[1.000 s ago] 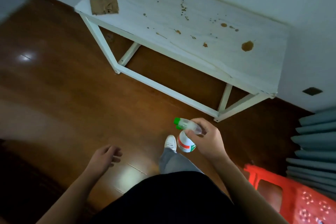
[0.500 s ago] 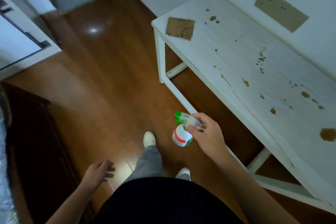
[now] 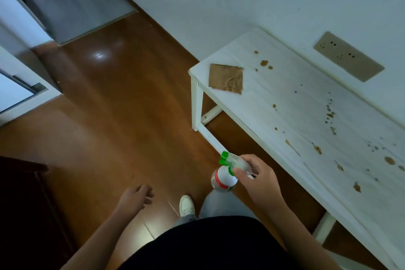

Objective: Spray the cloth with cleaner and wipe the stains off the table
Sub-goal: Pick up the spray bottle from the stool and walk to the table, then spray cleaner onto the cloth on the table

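A white table (image 3: 252, 116) stands along the wall on the right, its top dotted with brown stains (image 3: 389, 160). A brown cloth (image 3: 226, 78) lies flat on the table's far left corner. My right hand (image 3: 258, 178) grips a white spray bottle (image 3: 223, 178) with a green nozzle, held over the floor just in front of the table's edge, nozzle pointing left. My left hand (image 3: 134, 199) hangs low at the left with fingers loosely apart and nothing in it.
Brown wooden floor (image 3: 109, 127) spreads to the left. A dark cabinet (image 3: 24, 204) stands at the lower left, and a doorway with a white frame (image 3: 26, 94) is at the upper left. A beige socket plate (image 3: 348, 56) sits on the wall above the table.
The view has swung left and I have stepped along the table towards its left end, so the cloth is nearer. The bottle stays in my right hand; the left hand stays empty.
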The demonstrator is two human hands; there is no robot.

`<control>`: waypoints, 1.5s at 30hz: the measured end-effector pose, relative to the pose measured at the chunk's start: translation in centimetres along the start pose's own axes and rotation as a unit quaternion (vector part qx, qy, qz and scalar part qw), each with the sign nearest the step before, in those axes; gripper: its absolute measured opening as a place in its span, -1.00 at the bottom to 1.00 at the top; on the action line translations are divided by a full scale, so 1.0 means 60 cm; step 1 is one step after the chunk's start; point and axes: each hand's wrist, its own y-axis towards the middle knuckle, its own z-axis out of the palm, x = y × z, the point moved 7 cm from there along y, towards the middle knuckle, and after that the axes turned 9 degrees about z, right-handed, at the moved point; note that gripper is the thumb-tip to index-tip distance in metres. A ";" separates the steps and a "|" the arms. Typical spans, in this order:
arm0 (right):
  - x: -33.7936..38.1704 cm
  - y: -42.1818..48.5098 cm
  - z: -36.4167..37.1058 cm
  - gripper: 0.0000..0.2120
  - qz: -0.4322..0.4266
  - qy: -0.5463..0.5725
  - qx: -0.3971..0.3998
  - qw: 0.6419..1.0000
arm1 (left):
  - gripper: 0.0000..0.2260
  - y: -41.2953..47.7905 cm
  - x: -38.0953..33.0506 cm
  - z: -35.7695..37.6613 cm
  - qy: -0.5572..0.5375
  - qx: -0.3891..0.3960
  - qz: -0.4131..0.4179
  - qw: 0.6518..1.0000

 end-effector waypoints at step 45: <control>0.240 0.437 -0.148 -0.85 0.148 0.192 -0.426 0.871 | -0.64 0.607 -0.810 0.114 0.477 0.271 0.433 0.715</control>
